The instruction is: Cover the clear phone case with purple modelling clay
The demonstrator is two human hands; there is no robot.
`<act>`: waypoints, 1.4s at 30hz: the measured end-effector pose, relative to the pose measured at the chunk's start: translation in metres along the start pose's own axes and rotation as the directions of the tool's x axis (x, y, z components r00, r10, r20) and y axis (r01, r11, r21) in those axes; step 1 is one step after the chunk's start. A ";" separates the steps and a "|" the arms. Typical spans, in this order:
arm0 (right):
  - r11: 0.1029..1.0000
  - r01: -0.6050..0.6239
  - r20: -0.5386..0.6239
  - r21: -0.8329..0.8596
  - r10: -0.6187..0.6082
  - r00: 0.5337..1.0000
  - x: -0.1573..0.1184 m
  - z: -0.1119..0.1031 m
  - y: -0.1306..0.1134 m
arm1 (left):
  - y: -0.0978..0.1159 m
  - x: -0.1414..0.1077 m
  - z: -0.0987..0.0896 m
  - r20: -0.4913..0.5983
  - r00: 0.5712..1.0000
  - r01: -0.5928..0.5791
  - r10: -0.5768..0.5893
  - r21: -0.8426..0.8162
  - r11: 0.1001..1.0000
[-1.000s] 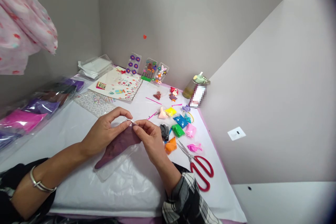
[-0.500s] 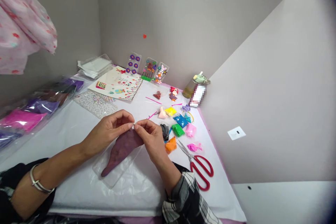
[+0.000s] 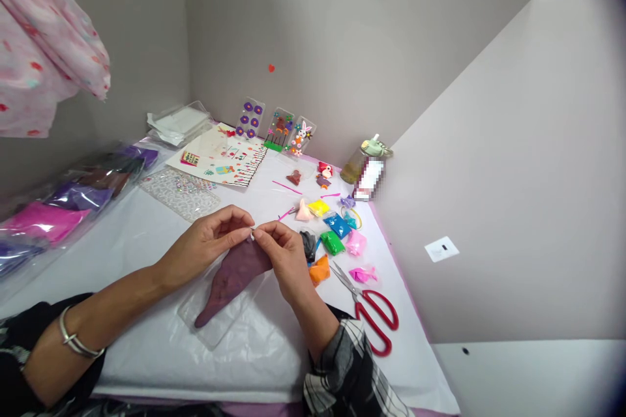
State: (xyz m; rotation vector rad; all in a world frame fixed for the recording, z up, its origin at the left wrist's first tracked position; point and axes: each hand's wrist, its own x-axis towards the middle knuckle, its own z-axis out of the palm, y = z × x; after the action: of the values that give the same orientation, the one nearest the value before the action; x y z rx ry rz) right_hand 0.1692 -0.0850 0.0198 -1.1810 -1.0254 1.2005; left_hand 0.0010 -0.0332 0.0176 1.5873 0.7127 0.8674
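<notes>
Bare hands meet over a white-covered desk [image 3: 147, 365], where a dusky purple piece [image 3: 229, 283] lies at the near middle, partly over a clear plastic sheet [image 3: 215, 337]. The left hand [image 3: 203, 244] and the right hand [image 3: 286, 257] each have thumb and forefinger drawn together in a closed grip at the piece's upper edge; what sits between the tips is too small to make out. The piece looks smooth and matte, broad beneath the fingers and tapering to a narrow, rounded end toward the wearer's side.

To the right lie red-handled scissors [image 3: 375, 313], blades parted, beside small clear packets holding orange [image 3: 319, 270], green [image 3: 333, 242], pink [image 3: 356, 244], blue [image 3: 338, 225] and yellow [image 3: 319, 208] material. At the left edge, large clear bags [image 3: 73, 199] contain bright pink, purple and brown packs. Farther back, a bottle [image 3: 352, 169] with a pale green lid holds yellowish liquid, and a clear tray [image 3: 180, 125] bears white sheets. Against the wall lean three clear panels [image 3: 250, 118], decorated with purple flowers, brown figures above green, and a white rabbit.
</notes>
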 end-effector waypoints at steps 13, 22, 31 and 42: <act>1.000 0.019 0.013 0.000 -0.019 1.000 0.001 -0.001 0.002 | -0.005 0.000 -0.001 -0.011 0.999 0.048 -0.049 -0.060 0.997; 1.000 -0.002 0.008 0.018 0.002 1.000 0.000 0.000 0.000 | -0.004 -0.001 0.000 0.018 0.997 0.071 -0.071 -0.035 0.997; 0.999 0.001 0.013 0.032 -0.001 1.000 0.001 -0.001 0.003 | -0.002 -0.002 -0.004 0.010 0.999 0.051 -0.052 0.011 0.999; 1.000 -0.018 0.037 0.018 0.018 0.999 0.001 0.000 0.007 | 0.003 0.000 -0.005 0.021 0.999 0.039 -0.040 0.047 0.998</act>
State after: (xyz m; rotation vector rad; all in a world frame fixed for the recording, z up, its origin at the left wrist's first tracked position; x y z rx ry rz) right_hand 0.1683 -0.0840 0.0128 -1.1597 -1.0315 1.2475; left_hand -0.0030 -0.0309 0.0207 1.6164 0.7505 0.8088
